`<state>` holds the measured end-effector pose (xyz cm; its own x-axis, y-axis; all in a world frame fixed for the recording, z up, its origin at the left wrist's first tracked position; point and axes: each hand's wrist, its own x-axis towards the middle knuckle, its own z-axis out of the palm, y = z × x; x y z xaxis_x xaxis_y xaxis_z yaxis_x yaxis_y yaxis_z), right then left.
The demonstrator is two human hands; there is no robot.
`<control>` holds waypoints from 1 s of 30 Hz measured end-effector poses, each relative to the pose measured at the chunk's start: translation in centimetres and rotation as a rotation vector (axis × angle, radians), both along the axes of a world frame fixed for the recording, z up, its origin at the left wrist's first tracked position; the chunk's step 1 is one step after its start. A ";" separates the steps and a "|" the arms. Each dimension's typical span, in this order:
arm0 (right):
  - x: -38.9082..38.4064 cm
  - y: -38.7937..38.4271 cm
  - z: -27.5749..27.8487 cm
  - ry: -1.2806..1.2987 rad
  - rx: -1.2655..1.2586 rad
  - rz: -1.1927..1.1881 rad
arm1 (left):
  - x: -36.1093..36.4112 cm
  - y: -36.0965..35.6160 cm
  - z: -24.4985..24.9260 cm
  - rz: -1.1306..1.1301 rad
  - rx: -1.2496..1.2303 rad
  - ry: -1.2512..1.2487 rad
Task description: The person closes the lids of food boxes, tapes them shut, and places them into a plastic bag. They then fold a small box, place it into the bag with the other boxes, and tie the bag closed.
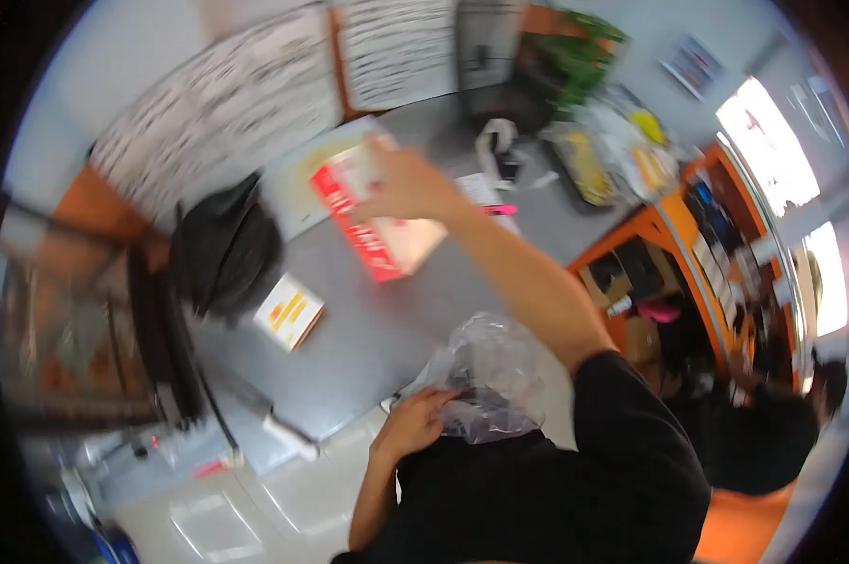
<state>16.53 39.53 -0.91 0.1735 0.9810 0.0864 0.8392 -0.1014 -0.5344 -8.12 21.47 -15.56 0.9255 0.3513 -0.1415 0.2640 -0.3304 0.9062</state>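
My right hand (408,185) is stretched out over the grey table and grips a red and cream carton (356,224) from above, its fingers spread over the top side. Motion blurs the carton and the lettering on its red face. Close to my body, my left hand (413,423) holds a clear plastic bag (490,362) by its edge, fingers closed on the film. The bag puffs out at the table's near edge. To the left of the carton sits a small white box (290,311) with orange markings.
A black bag (225,246) lies at the table's left, near a knife (288,437) with a white handle. Behind the carton is a pale board (298,179). Packaged goods (584,164) crowd the back right. A person in black (754,437) is at the right, by orange shelves (631,235).
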 end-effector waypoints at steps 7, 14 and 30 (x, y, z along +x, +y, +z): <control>2.5 5.1 -4.6 -0.185 -0.337 -0.168 | 4.1 -3.4 2.7 -0.126 0.109 0.023; 15.6 -15.2 -2.1 0.356 0.015 0.733 | 14.3 -7.1 3.3 0.420 -0.266 -0.299; 47.9 -34.9 -10.8 0.956 0.303 -0.355 | 57.3 -6.4 6.8 -0.004 0.448 -0.293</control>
<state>64.39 4.60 -11.72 0.5707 0.8211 -0.0053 0.0058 -0.0105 -0.9999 49.21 15.08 -8.73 0.9051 0.3144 0.2863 0.0189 -0.7023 0.7117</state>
